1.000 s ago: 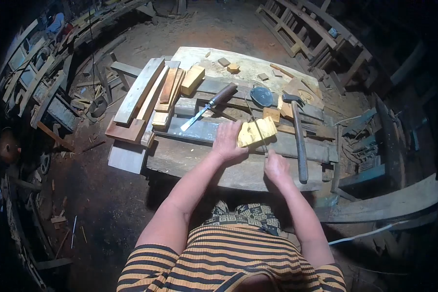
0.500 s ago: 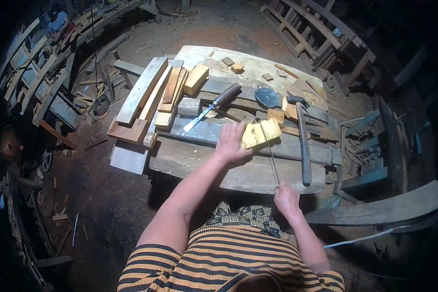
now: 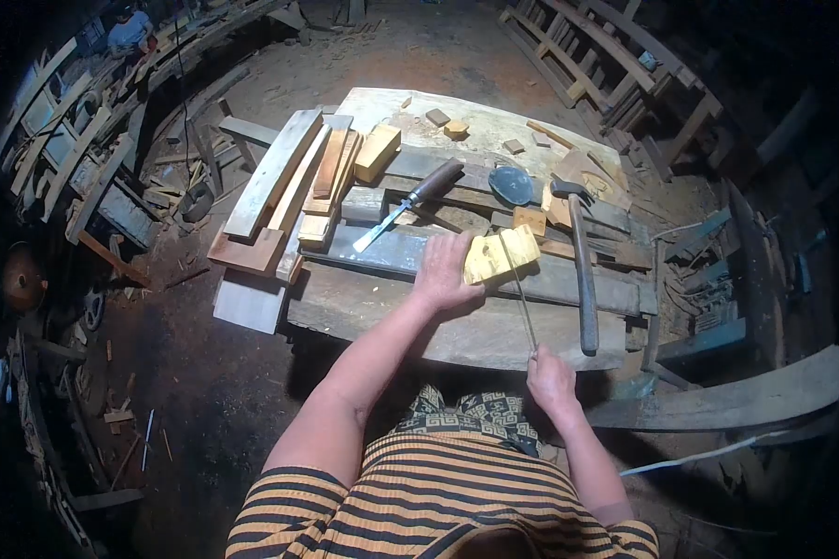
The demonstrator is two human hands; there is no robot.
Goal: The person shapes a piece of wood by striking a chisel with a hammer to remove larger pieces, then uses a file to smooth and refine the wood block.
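Observation:
My left hand (image 3: pixel 446 269) is closed on the near left end of a pale yellow wood block (image 3: pixel 487 261), pressing it against the bench. A slim, file-like metal tool (image 3: pixel 524 307) lies across the block's top and points away from me. My right hand (image 3: pixel 552 380) grips its near end just off the bench edge; the handle is hidden in the fingers. To the left of the block rests a chisel (image 3: pixel 427 188) with a dark handle. On the right lies a hammer (image 3: pixel 583 270), its handle toward me.
Several planks and offcuts (image 3: pixel 275 177) are stacked on the bench's left side. A dark round dish (image 3: pixel 511 185) sits beyond the block, with small wood pieces (image 3: pixel 456 129) farther back. Timber racks (image 3: pixel 578 61) stand right; another person (image 3: pixel 129 33) is far left.
The view has shifted very slightly. Both hands, the block and the tool stay nearly in place. The person at the far left has shifted a little.

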